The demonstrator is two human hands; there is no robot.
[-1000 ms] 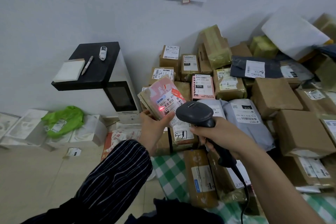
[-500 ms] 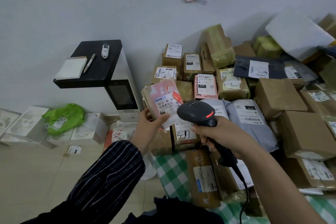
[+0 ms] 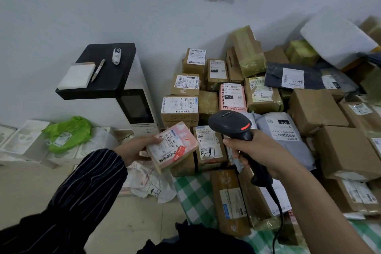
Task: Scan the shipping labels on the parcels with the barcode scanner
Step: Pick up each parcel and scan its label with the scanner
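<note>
My left hand (image 3: 137,148) grips a small pink parcel (image 3: 172,146) by its left edge, tilted low over the floor, its white shipping label facing up. My right hand (image 3: 261,152) holds the black barcode scanner (image 3: 231,123) by its handle, head pointing left and up, a red light lit on its top. The scanner's black cable (image 3: 277,222) hangs down beside my right forearm. The scanner head sits to the right of the pink parcel and a little above it. A big pile of brown boxes and grey mailer bags (image 3: 284,128) with labels fills the right half of the view.
A white machine with a black top (image 3: 107,72) stands against the wall at left, carrying a white pad, a pen and a small bottle. White packages and a green bag (image 3: 68,132) lie on the floor left. A green checked cloth (image 3: 193,194) lies under the parcels.
My left hand has lowered the pink parcel down and to the left, away from the scanner's front. The red scan dot on its label is gone. The scanner has stayed nearly in place.
</note>
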